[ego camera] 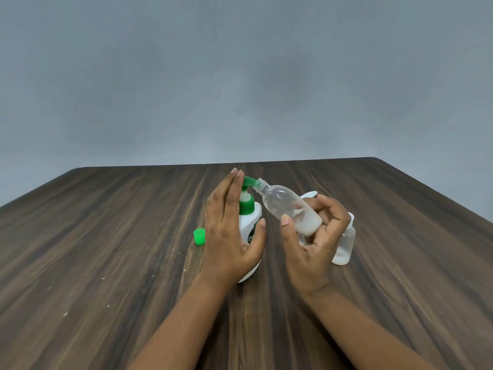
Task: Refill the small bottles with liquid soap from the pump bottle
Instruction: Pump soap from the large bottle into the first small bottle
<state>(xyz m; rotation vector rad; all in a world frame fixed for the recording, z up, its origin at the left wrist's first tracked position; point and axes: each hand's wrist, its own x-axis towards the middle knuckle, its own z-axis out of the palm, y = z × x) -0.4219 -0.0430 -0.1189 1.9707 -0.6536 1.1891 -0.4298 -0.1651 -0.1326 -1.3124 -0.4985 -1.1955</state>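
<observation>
Two surfaces fill most of the view: a broad table (106, 236) of dark brown wood-grain laminate, its streaks running away from the camera, and behind it a plain, matte grey wall (240, 76). The table's far corners are rounded, and a few pale specks (65, 313) are scattered over its near left part.

Near the middle of the table stands the pump bottle (248, 222), smooth white plastic with a glossy green collar and a curved green spout (249, 181). The left hand (229, 231) is spread against its near side, fingers straight and together reaching up beside the pump head, thumb stretched across the bottle's front. Whether the fingers press the head cannot be told from this angle.

The right hand (314, 249) grips a clear plastic bottle (288, 206) by its base, thumb and curled fingers wrapped round it. The bottle is round-shouldered, has a threaded neck and is uncapped. It is tilted with its open mouth touching the tip of the spout, and a little cloudy whitish liquid has pooled at its lower end.

A second bottle (345, 247), also clear and with a white top, stands upright just right of that hand, partly hidden by it. A small green cap (199, 236), cylindrical and shiny, sits on the table just left of the left hand. A white shape (309, 194) shows behind the right hand; it is perhaps another bottle's top, but too little is visible.
</observation>
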